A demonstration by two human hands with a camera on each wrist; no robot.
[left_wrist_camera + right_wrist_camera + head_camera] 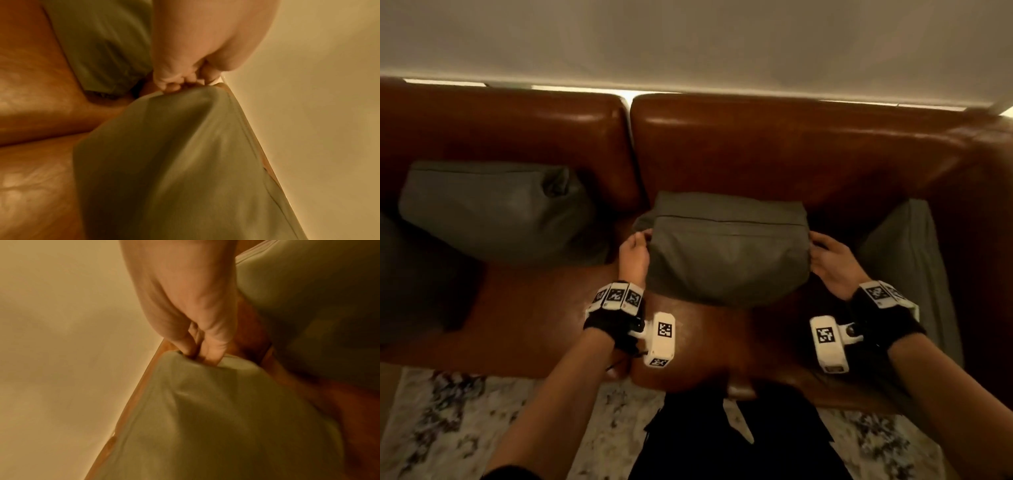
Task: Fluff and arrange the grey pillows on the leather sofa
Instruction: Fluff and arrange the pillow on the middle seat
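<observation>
The middle grey pillow (726,253), above the sofa (791,144) seat's front edge, is pinched at its top corners by the left hand (634,255) and right hand (832,263). Fabric-only pinches may slip; a swing could knock the right-end pillow (904,260) beyond.

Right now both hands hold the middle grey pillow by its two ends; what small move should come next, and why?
Probably ease it back until it leans on the sofa backrest. The left hand and right hand each grip an upper corner of the middle pillow, which is already plump but out on the seat, while the left pillow rests against the back.
</observation>
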